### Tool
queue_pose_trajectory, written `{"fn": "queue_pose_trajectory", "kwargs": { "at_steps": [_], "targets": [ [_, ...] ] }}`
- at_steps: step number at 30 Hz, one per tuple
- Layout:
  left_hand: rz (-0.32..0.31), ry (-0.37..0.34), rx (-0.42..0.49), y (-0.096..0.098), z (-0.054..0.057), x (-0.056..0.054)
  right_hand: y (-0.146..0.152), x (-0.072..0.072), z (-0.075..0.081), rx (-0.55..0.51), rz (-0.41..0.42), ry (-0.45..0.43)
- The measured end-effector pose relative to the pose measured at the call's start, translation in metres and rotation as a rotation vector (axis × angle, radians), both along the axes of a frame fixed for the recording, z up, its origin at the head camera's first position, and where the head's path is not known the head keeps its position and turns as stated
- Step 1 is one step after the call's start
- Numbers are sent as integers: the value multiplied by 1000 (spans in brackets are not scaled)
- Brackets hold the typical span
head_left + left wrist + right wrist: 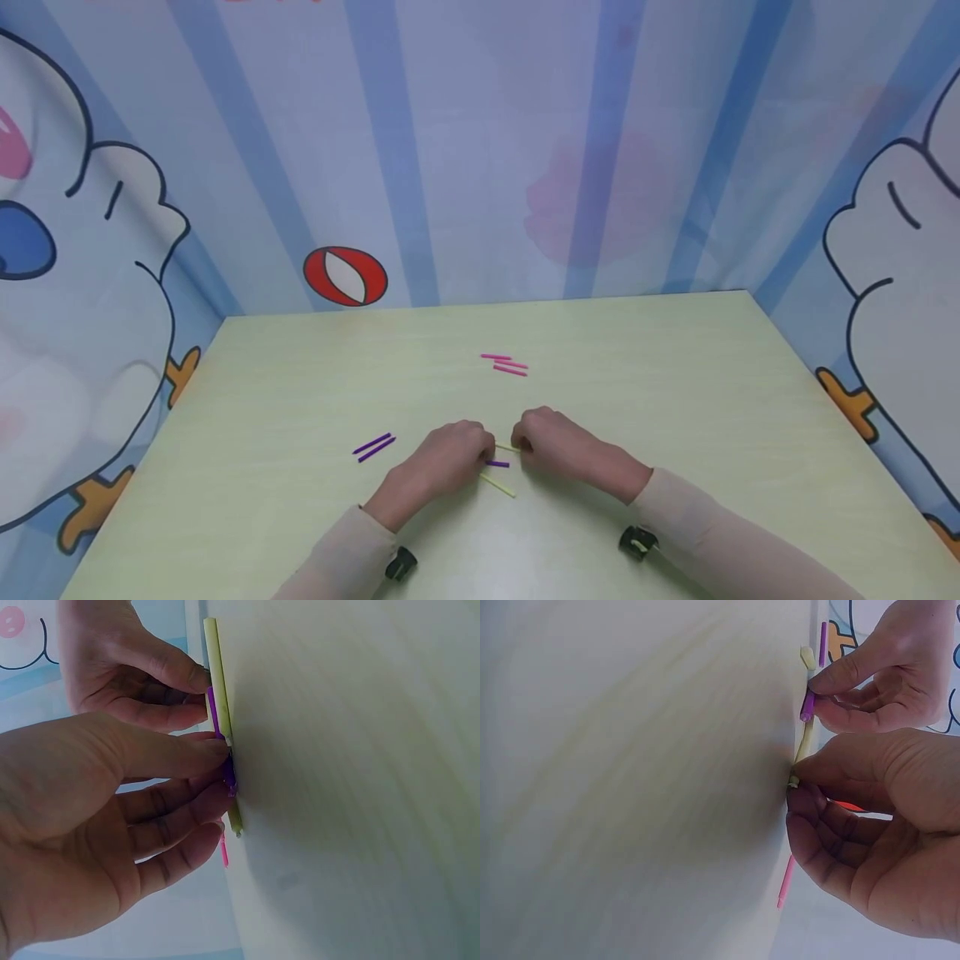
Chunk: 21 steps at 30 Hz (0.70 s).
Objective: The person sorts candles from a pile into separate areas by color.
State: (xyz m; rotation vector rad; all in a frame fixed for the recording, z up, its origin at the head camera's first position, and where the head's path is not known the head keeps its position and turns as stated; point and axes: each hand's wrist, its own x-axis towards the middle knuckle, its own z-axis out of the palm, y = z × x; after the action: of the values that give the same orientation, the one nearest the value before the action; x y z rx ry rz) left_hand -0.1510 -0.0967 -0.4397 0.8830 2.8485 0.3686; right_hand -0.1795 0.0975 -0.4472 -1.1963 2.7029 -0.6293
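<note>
Several thin, short coloured sticks lie about on the table. My left hand (450, 457) pinches a purple stick (808, 705) between thumb and fingertips, low over the tabletop. My right hand (553, 443), just to its right, has thumb and fingertips on the end of a yellow stick (803, 742). That stick (507, 447) spans the gap between both hands, its left part hidden behind the left hand. A second yellow stick (498, 486) lies slanted nearer to me, partly behind the left hand; in the left wrist view this yellow stick (216, 664) passes in front of the purple one.
Two purple sticks (374, 447) lie side by side left of my left hand. Farther back, three pink sticks (510, 365) form a loose group. The pale table (675, 375) ends at a printed blue backdrop (495, 150).
</note>
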Motion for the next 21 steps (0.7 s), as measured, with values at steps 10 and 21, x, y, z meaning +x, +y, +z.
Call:
{"fn": "queue_pose_trajectory", "kwargs": {
  "at_steps": [10,21],
  "targets": [
    [-15,6,-14,1,1,1,0,0,-1,5,-1,0],
    [-23,-8,10,-2,3,0,0,0,0,10,0,3]
  ]
}}
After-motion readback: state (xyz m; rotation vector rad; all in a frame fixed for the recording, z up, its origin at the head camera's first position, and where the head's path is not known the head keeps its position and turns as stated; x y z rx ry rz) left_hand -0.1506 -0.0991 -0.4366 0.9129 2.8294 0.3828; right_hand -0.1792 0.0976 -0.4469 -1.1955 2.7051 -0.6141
